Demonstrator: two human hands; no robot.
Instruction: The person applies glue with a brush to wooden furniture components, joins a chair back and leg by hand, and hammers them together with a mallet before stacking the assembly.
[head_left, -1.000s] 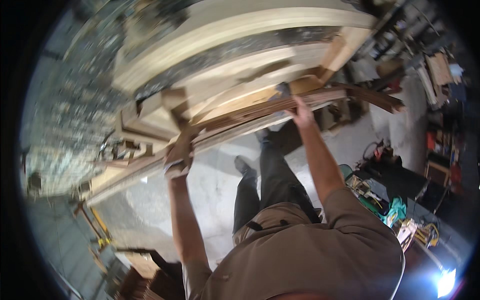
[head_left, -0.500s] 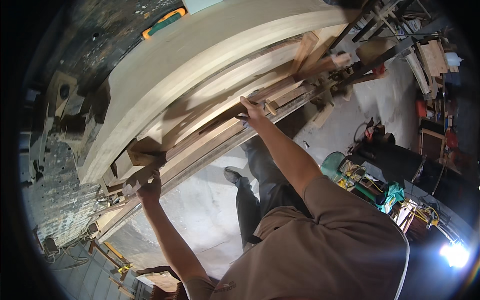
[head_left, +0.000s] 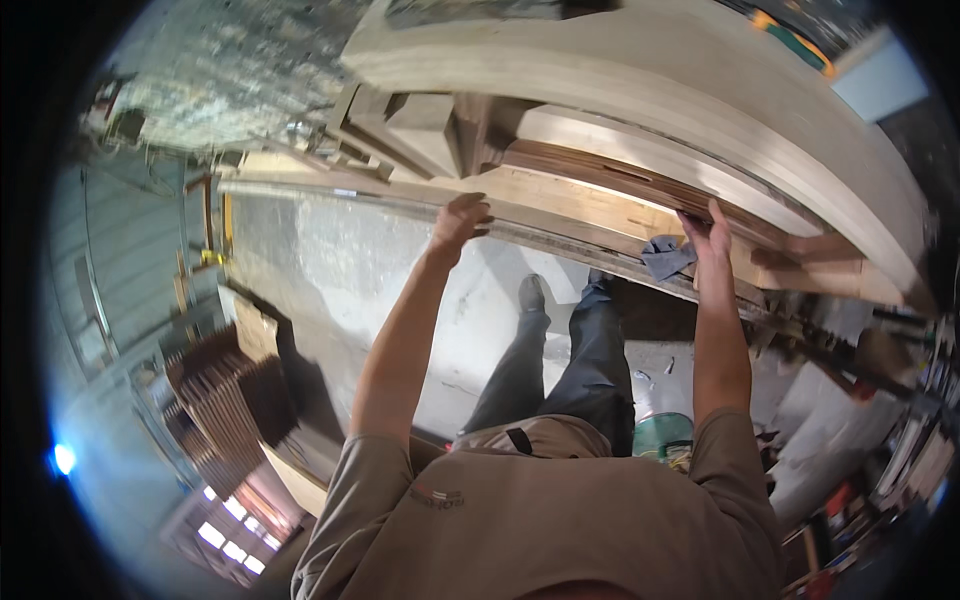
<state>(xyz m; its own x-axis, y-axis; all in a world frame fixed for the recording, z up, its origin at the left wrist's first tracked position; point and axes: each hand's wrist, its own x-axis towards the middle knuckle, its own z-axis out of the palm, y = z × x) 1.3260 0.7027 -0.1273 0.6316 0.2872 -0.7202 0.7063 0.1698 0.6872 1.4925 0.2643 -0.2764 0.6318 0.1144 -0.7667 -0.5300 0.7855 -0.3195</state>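
Note:
A long dark brown wooden strip (head_left: 610, 180) with a slot lies along the inner side of a large pale curved wooden piece (head_left: 640, 95). My right hand (head_left: 708, 238) is at the strip's right part, its thumb over the near edge and its fingers lower down. Beside those fingers a crumpled grey cloth (head_left: 668, 257) rests at the bench edge. My left hand (head_left: 463, 222) is above the near edge of the wooden bench (head_left: 560, 235), fingers loosely bent and parted, with nothing seen in it. It is away from the strip.
Pale wooden blocks (head_left: 425, 130) stand by the strip's left end. An orange and green hand tool (head_left: 795, 42) lies beyond the curved piece, next to a white sheet (head_left: 880, 75). On the floor at left is a stack of brown slatted pieces (head_left: 230, 395). Clutter fills the far right.
My view has swung to the left. The left hand has let go of the strip's left end and come back to the bench edge. The right hand remains at the strip.

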